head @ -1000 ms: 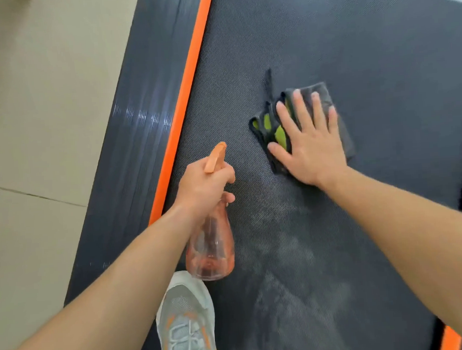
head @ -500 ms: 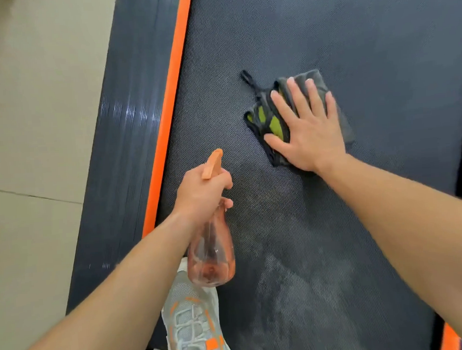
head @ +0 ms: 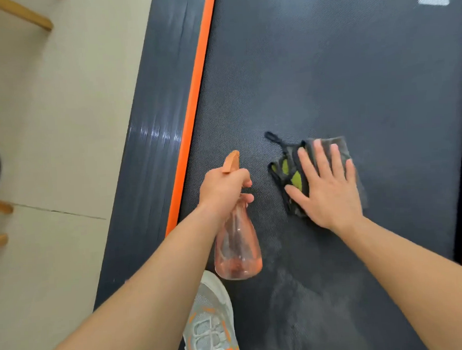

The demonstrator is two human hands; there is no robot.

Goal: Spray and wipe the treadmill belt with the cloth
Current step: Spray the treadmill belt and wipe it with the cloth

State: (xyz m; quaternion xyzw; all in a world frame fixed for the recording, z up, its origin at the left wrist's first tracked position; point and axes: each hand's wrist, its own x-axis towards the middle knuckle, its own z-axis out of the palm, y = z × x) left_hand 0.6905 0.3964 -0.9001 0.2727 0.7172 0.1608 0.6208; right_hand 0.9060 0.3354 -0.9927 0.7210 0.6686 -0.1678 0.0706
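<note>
The dark treadmill belt fills the view, tiled floor alongside. On it lies the cloth, soft and limp; keep your right hand spread flat on top so it doesn't bunch. Your left hand grips the spray bottle by the neck.

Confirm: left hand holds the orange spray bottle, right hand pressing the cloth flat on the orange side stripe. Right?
Not quite. The head view shows the right hand pressing the cloth flat on the dark treadmill belt, not on the orange side stripe. The left hand does hold the orange spray bottle.
</note>
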